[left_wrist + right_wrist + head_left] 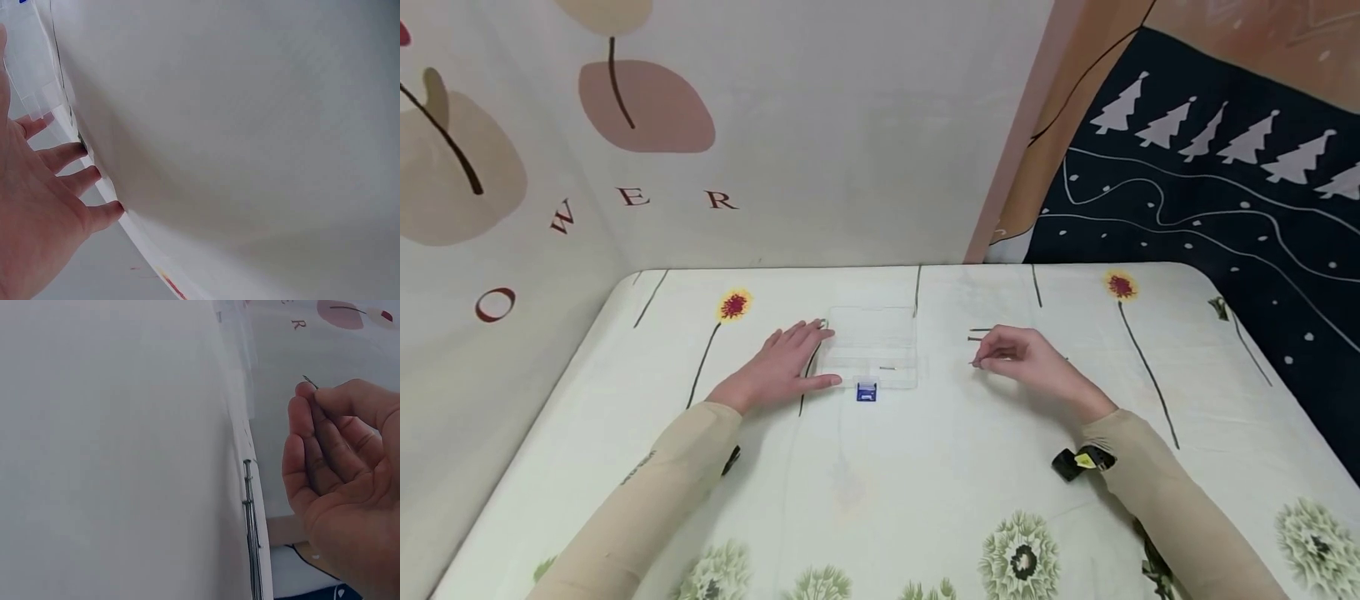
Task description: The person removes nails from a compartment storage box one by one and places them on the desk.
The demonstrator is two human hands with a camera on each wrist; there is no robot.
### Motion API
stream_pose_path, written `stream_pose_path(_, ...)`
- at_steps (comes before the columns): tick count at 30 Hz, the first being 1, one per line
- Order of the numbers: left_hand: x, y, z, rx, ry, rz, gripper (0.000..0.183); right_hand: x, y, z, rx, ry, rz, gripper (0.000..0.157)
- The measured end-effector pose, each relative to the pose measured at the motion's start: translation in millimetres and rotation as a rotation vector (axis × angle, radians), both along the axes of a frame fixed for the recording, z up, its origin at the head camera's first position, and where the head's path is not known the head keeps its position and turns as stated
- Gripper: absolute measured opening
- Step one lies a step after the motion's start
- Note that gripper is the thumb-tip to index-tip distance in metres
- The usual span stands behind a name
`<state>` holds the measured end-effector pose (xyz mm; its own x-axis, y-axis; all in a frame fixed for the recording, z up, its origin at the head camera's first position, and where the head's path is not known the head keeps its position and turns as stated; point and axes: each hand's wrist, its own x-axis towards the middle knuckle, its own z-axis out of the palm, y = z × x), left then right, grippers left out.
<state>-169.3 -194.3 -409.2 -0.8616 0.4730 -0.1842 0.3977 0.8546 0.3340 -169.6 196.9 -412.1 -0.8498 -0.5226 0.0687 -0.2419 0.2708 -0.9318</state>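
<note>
My left hand [786, 362] lies with its fingers spread at the left side of a clear plastic box [913, 346] with a blue latch [867, 392]. In the left wrist view the fingers are straight, and a corner of the box [28, 56] shows beside them. One small nail [887, 367] is inside the box, in its front part. To the right of the box, my right hand [1026, 358] pinches a thin nail [307, 379] between thumb and index finger; only its pointed end shows. Several nails [252, 531] lie on the table by that hand.
A white cloth with printed flowers covers the table [880, 475]. Behind it hangs a pale printed curtain [850, 167], with a dark tree-patterned cloth [1187, 192] at the right. Black straps with small devices [1067, 465] sit at the wrists.
</note>
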Motion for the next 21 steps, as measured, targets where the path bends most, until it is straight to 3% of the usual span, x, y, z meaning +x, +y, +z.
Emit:
stream_pose_path(12,-0.5,-1,-2.7,0.007,0.008,-0.002,0.086,-0.3,29,8.1,-0.014,0.0,-0.132,0.011)
stream_pose_path(21,0.6,0,-0.2,-0.001,0.012,-0.004,0.086,0.1,54,6.9,0.089,0.009,-0.186,0.013)
